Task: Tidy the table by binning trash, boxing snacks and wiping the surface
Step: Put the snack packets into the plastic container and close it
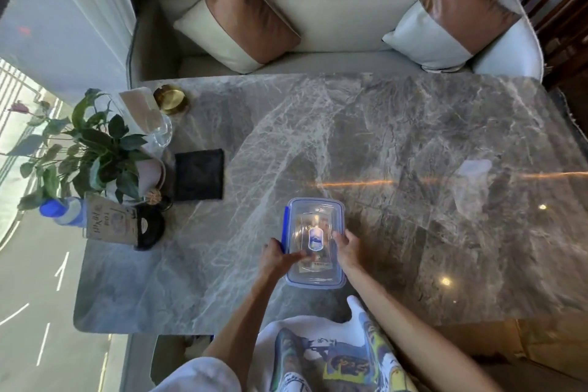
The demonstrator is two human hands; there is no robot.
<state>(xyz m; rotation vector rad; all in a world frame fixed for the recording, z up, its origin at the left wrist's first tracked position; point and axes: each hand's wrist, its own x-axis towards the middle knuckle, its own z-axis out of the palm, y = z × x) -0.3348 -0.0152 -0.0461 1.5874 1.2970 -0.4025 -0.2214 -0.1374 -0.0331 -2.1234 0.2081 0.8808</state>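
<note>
**Snack box at near edge, both hands on the lid**

Clear plastic lidded box (315,232) sits on the marble table (413,137), near edge, straight in front of the person. Lid is on. Packets (313,265) show dimly through it; contents otherwise unreadable under glare.

Left hand (278,256): fingers laid nearly flat across the lid's near-left part, pressing, with the thumb side by the left rim. Nothing enclosed in it.

Right hand (348,248): at the right long rim, fingers bent toward the edge. Cannot tell whether they hook the rim or only push on it.

Blue latch (286,216) stands out on the left side, apparently not folded down. Likely step: sealing the lid.

Handling, as judged: box looks light, its walls stiff, its lid slightly springy; smooth plastic on polished stone should slide readily under a one-sided push. Best hold is across the two long sides, low on the walls, or by the rim corners, not by the lid centre.

Folded black cloth (199,173) lies well apart at far left, presumably for the wipe.
</note>
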